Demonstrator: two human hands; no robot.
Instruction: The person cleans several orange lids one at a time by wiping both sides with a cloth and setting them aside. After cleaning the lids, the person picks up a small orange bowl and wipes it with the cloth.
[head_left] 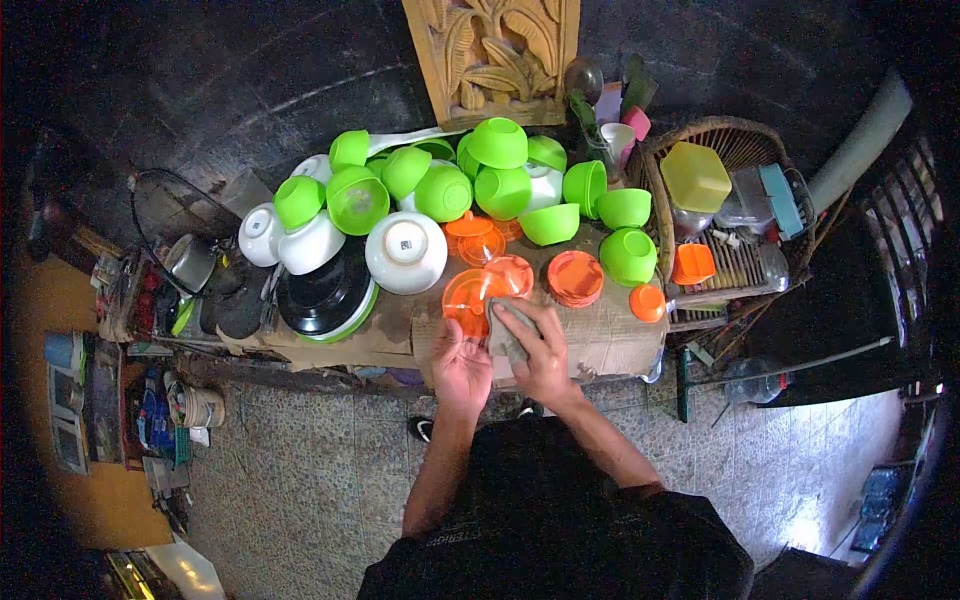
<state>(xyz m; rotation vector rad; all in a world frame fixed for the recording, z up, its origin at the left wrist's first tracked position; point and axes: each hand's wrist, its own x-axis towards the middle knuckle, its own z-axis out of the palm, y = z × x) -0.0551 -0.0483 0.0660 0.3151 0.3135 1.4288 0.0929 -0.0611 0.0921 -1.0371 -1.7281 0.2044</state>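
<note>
My left hand (463, 374) is at the near edge of the cardboard-covered table, its thumb and fingers closed on the lower rim of a translucent orange lid (464, 297). In my right hand (541, 352) is a grey cloth (506, 338), pressed against the lid's right side. Just behind the cloth lies another orange lid (514, 272). To the right sits a stack of orange lids (575, 277). A white bowl (406, 252) rests upside down to the left of the lids.
Many green bowls (443, 193) are piled at the back. Black plates (325, 290) are stacked at left. A wicker basket (655, 190) with containers stands at right, near an orange container (693, 264). A carved wooden panel (495, 60) rises behind.
</note>
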